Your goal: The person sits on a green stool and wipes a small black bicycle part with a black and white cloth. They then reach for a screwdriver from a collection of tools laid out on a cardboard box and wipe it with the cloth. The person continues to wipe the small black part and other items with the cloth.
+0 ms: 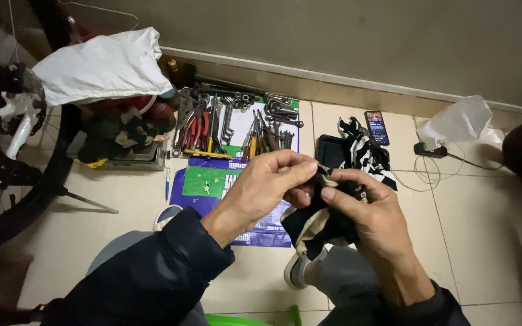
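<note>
Both hands raised over the floor, meeting at a black cloth (316, 222) with a pale lining. Left hand (267, 184) pinched shut on its top edge; right hand (367, 208) clamped round the bundle. Beyond, on a flattened blue and green printed bag (212, 181): tools (231, 124) in rows. Further right, a phone (377, 127), a crumpled clear bag (457, 122).

I see a home room used as a small bicycle repair corner. Wrenches and pliers (237, 124) lie in rows on a printed sheet (225, 181) on the tiled floor (472, 217), just below the wall. Left of this sheet stands a bicycle wheel (7, 151).
</note>
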